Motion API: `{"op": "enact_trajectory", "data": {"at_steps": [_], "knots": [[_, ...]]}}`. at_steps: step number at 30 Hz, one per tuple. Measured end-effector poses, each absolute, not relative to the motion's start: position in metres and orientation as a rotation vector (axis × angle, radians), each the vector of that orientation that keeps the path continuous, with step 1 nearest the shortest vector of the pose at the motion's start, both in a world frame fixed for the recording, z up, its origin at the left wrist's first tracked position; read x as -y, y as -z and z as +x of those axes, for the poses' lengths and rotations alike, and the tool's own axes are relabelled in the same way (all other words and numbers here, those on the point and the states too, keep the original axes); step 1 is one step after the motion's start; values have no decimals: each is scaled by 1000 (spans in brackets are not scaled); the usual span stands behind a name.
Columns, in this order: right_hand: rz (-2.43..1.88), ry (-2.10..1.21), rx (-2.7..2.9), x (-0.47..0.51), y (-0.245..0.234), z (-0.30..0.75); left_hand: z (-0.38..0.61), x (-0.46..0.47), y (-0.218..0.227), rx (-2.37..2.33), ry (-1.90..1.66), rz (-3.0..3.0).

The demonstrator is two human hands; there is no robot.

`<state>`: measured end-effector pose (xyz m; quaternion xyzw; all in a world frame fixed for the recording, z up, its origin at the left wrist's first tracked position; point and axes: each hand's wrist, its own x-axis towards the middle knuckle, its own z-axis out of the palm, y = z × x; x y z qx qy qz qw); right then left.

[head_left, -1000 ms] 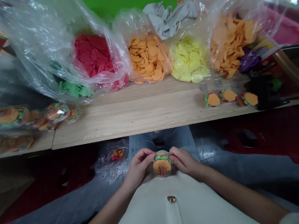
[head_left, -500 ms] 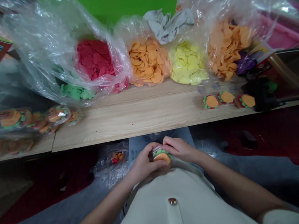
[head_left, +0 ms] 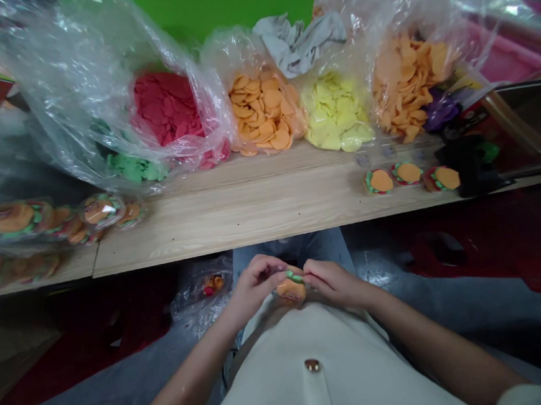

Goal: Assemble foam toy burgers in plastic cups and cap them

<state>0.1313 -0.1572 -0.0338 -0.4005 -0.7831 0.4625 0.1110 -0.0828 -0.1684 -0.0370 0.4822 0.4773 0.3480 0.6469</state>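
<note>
A small toy burger [head_left: 291, 290], orange with a green layer, is pinched between both hands low over my lap, in front of the table edge. My left hand [head_left: 253, 286] grips its left side with curled fingers. My right hand [head_left: 330, 281] pinches its right side with fingers closed. Both hands touch the toy.
A wooden table [head_left: 252, 210] carries clear bags of foam discs: red [head_left: 169, 110], orange [head_left: 263, 112], yellow [head_left: 335, 110], orange [head_left: 411, 82] and green [head_left: 134, 166]. Three finished burgers [head_left: 409, 178] lie at right. Bagged burgers [head_left: 65, 215] sit left. A small bag [head_left: 206, 285] rests by my knee.
The toy burger was turned and shifted between my hands, from facing up to tilted on its side. Both hands stayed closed on it over my lap.
</note>
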Motion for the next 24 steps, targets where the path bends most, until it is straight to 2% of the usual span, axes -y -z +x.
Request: {"op": "enact_trajectory", "data": {"at_steps": [4,9,14,24], "knots": [[-1157,-1299,2361,147,32,133,-79,165,41,-1015,-762,906],[-1387,-1538,1941,151,42,131,-65,170,43,-1124,-881,681],[-1412,-1628,1748,183,57,125,-67,191,52,-1170,-856,526],[-1393,-1581,1529,169,69,111,-54,185,63,-1150,-1128,266]]}}
